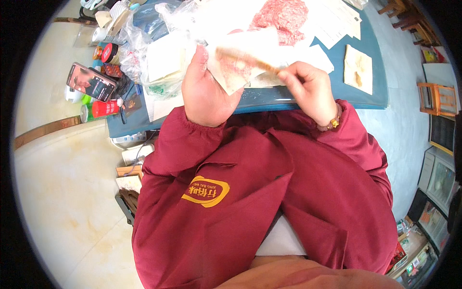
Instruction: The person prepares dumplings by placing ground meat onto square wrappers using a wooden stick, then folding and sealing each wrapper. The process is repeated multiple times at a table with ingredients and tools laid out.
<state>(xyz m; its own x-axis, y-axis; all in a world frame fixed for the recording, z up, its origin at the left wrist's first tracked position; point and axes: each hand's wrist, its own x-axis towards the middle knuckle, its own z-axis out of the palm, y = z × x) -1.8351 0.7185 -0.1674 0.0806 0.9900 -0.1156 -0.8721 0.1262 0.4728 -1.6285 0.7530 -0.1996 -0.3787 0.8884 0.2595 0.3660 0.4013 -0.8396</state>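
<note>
My left hand (209, 95), palm up with the thumb raised, holds a thin pale dough wrapper (230, 85) that bears a pinkish smear of minced meat. Between the thumb and fingers of my right hand (310, 92) is a slim wooden stick (266, 65), blurred by motion. Its far end lies over the wrapper; whether it touches cannot be told. Beyond both hands sits a mound of raw minced meat (283, 20) on a glaringly bright surface. Left of my left hand, a stack of pale square wrappers (165, 59) rests by a clear plastic bag (162, 90).
A propped phone (91, 82) with a lit screen, a red can (104, 108) and a red-lidded jar (110, 53) crowd the left. On the blue table (373, 68) lie a stained pale square (357, 70) and paper sheets (334, 21). A wooden stool (437, 99) stands far right.
</note>
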